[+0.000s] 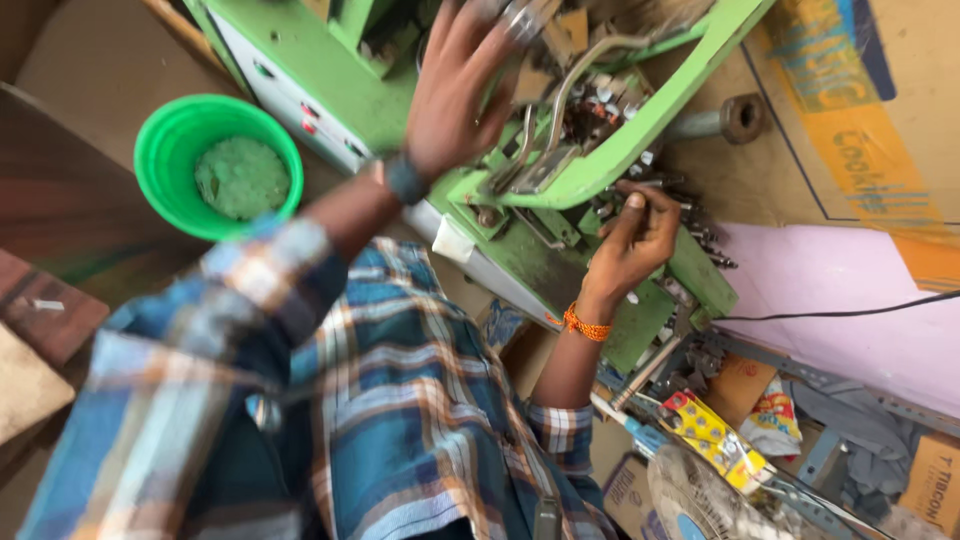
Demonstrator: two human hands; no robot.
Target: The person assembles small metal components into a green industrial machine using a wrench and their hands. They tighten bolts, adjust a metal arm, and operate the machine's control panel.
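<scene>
Single head-worn view, looking steeply down, tilted, close over the green machine (560,150), chest and arms.

Brown cardboard sheets (900,90) as backdrop, pale pink panel (830,290), dark wooden furniture (50,200) at left, daylight.

I looked down on a green machine (520,240) tilted across the frame. My left hand (455,85), a dark band at its wrist, was spread open over the machine's top, fingertips near a metal lever (565,90). My right hand (630,245), an orange thread round its wrist, was pinched on a small metal part (655,183) at the machine's edge. A green bucket (165,150) of pale green discs sat beside the machine.
</scene>
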